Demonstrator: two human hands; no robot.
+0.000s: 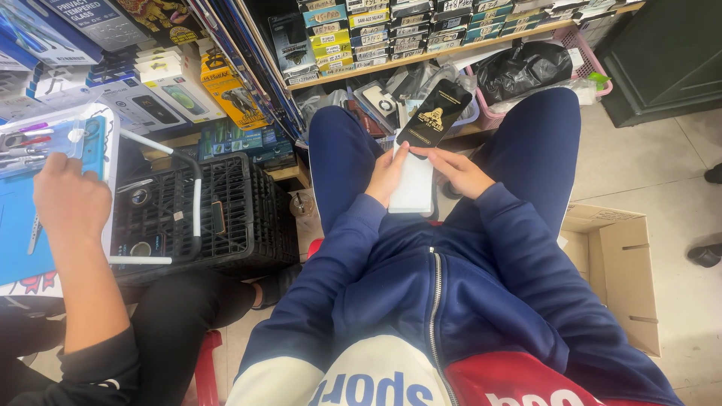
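The person sits with knees apart in dark blue trousers, both hands meeting just above the middle of the frame. The left hand (387,174) has its fingers curled against the left edge of a white flat packet (414,184), its grip closed on that packet. The right hand (460,171) lies against the packet's right side, thumb and fingertips pinching the lower end of a black sleeve with a gold emblem (435,113); that grip is closed on the sleeve. The sleeve sticks up and tilts to the right above the white packet, overlapping its top edge. Both items sit between the knees, over the floor.

At the left of the frame a co-worker's hand (69,199) rests on a blue work mat (22,240), near a clear case of small tools (37,143) at the upper left. Just right of that lies a black plastic crate (226,210) with a white bent tube (194,199) across it. Behind, along the top of the frame, a shelf (421,54) carries rows of stacked small boxes, and a pink basket (583,45) holds a black plastic bag (523,68). An open cardboard box (620,278) stands on the floor at the right.
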